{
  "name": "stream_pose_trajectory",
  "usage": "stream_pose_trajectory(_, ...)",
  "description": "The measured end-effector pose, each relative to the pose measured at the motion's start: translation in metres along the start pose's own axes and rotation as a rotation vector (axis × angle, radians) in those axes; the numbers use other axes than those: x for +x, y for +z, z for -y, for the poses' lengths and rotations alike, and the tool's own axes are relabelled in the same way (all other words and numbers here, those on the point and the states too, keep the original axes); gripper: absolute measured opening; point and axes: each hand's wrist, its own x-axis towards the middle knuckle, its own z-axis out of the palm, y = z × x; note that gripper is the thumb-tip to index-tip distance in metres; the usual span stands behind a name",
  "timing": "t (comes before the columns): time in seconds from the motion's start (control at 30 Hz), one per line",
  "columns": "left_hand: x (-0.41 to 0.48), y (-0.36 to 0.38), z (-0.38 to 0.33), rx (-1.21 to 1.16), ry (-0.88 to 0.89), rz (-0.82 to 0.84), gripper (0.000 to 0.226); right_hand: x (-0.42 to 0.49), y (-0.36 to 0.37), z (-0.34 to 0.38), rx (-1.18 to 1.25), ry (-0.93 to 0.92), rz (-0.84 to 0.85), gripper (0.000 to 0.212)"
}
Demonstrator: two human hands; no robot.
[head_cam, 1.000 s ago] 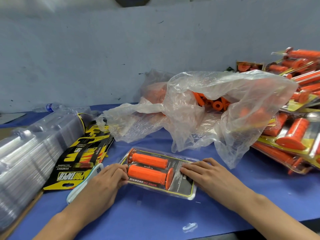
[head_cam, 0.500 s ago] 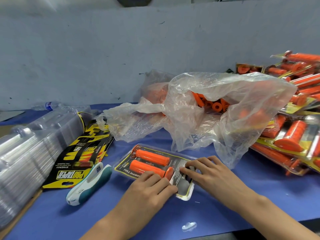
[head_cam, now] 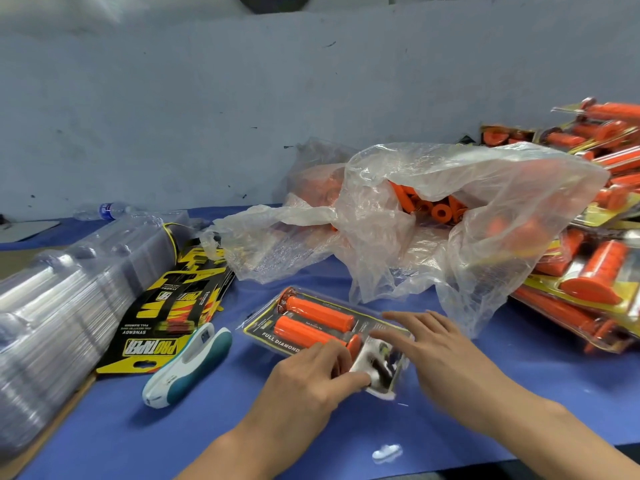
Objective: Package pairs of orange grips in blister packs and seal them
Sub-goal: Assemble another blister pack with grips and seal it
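blister pack (head_cam: 266, 336): clear plastic, glossy, glare at its near end. orange grips (head_cam: 320, 311): matt, possibly rubber. bag (head_cam: 467, 209): thin translucent film, crinkled, shiny. stacked shells (head_cam: 69, 306): clear glossy plastic. printed cards (head_cam: 166, 323): glossy card. hand tool (head_cam: 188, 367): smooth white-and-teal plastic. table cover (head_cam: 485, 403): blue, matt, smooth.

Single view: head cam, wide-angle, worn by the person. Faces fwd and down across a blue table (head_cam: 121, 438) to a grey wall (head_cam: 207, 116) at the far side. Close range: forearms enter from bottom edge, left hand (head_cam: 304, 379) and right hand (head_cam: 446, 355) sit low centre. Wall fills upper half, table the lower. Pic soft at L and R edges.
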Motion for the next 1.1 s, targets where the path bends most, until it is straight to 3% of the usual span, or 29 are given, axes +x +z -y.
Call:
stream_pose_trajectory(0.1,0.004,0.002,0.000,0.011,-0.007,-0.001,0.014,-0.012,-0.006,0.025,0.224,-0.050,-0.105,0.034)
stream_pose_trajectory(0.23,0.002,0.015,0.001,-0.067,0.000,-0.039,0.007,-0.011,-0.001,0.038,0.080,-0.083,-0.189,0.020)
stream_pose_trajectory(0.3,-0.003,0.019,0.010,-0.082,0.025,-0.057,0.003,-0.010,0.000,0.033,0.034,-0.087,-0.249,0.021)
stream_pose_trajectory(0.37,-0.012,0.018,0.032,0.031,0.027,-0.070,0.013,-0.013,-0.001,0.022,0.032,-0.051,-0.270,0.020)
stream_pose_trajectory(0.57,-0.047,-0.003,0.086,0.173,-0.196,0.000,0.028,-0.018,0.005,-0.007,-0.025,-0.009,-0.240,0.019)
stream_pose_trajectory(0.73,-0.039,-0.012,0.078,0.184,-0.145,-0.031,0.026,-0.010,0.020,0.010,-0.168,-0.007,-0.358,0.050)
stream_pose_trajectory(0.87,-0.033,-0.015,0.065,0.160,-0.136,-0.036,0.027,0.015,0.030,0.052,-0.184,-0.148,-0.429,0.028)
stream_pose_trajectory(1.03,-0.031,-0.012,0.050,0.166,-0.104,-0.023,0.026,0.034,0.032,0.075,-0.200,-0.176,-0.406,0.006)
stream_pose_trajectory(1.1,-0.032,-0.010,0.047,0.165,-0.092,-0.013,0.028,0.037,0.031,0.077,-0.226,-0.200,-0.436,0.009)
